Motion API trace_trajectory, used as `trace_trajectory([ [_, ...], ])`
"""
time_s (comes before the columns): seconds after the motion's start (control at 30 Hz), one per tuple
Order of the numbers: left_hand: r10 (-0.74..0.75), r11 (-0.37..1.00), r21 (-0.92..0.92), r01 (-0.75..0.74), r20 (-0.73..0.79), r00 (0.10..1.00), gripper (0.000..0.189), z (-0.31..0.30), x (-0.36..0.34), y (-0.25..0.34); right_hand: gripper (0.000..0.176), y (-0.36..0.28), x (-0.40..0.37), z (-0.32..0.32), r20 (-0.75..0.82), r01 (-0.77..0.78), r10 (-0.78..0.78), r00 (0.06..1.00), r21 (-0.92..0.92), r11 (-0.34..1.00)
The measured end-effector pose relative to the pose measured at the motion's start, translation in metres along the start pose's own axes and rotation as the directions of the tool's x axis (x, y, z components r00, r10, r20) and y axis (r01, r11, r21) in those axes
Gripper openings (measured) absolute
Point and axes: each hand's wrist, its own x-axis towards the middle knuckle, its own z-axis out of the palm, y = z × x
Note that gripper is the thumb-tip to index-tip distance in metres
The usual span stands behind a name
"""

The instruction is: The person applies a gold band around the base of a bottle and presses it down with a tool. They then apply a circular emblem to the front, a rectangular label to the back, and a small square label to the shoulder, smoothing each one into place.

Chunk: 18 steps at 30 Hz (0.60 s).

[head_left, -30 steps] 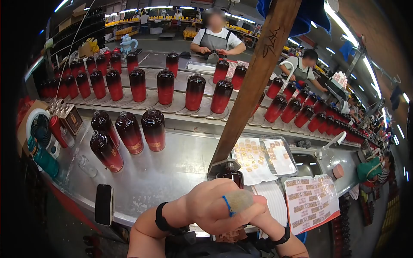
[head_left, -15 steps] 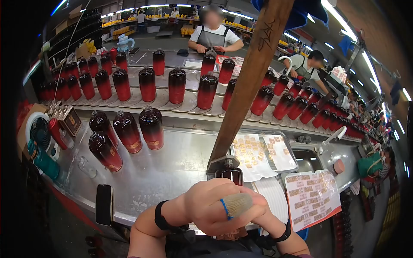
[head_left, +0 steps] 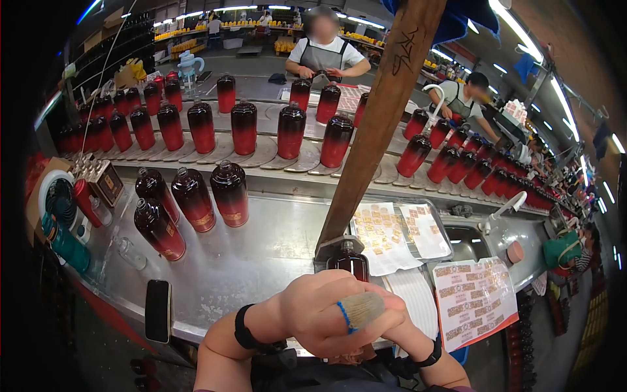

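Close to me on the metal table, a dark glass bottle [head_left: 349,262] shows its neck and shoulder beyond my hands; its lower part is hidden. Curled over it is my left hand [head_left: 320,306], closed, with a black band on the wrist. A beige finger cot with a blue edge [head_left: 363,313] covers one fingertip. My right hand [head_left: 394,316] is closed against the same bottle from the other side, mostly covered by the left. To the right lie sheets of small gold labels [head_left: 379,240] and a printed label sheet [head_left: 475,302].
Several red-black bottles [head_left: 230,196] stand at the left of the table, near a phone [head_left: 158,311] and a small clear glass bottle [head_left: 132,253]. A wooden post [head_left: 372,130] rises ahead. Beyond it, a conveyor [head_left: 268,159] carries bottles; people work across it.
Bottles on the conveyor's near side have shifted right, those on its far side left. My hands and the held bottle stay almost still.
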Motion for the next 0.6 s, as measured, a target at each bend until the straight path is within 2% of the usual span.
trace_trajectory([
  [0.17,0.002,1.0,0.005,-0.002,-0.02,1.0,0.031,0.001,0.0,0.001,0.069,0.006,-0.001,0.001,0.019,-0.018,0.018,1.0,-0.005,1.0],
  [0.27,0.003,1.0,0.012,-0.003,-0.034,0.999,0.031,0.002,0.0,0.001,0.068,0.032,0.0,0.01,0.03,-0.039,0.037,0.999,0.078,0.996],
  [0.43,0.052,0.997,0.055,-0.048,-0.072,0.996,0.032,0.006,-0.003,-0.001,0.065,0.035,0.001,0.01,0.114,-0.168,0.15,0.982,0.169,0.971],
  [0.57,0.114,0.993,0.025,-0.112,-0.081,0.99,0.035,0.009,-0.009,-0.003,0.063,0.023,0.0,0.008,0.088,-0.149,0.136,0.987,0.162,0.976],
  [0.6,0.119,0.993,0.034,-0.116,-0.086,0.989,0.035,0.009,-0.009,-0.003,0.063,0.008,-0.001,0.003,0.05,-0.104,0.1,0.994,0.097,0.99],
])
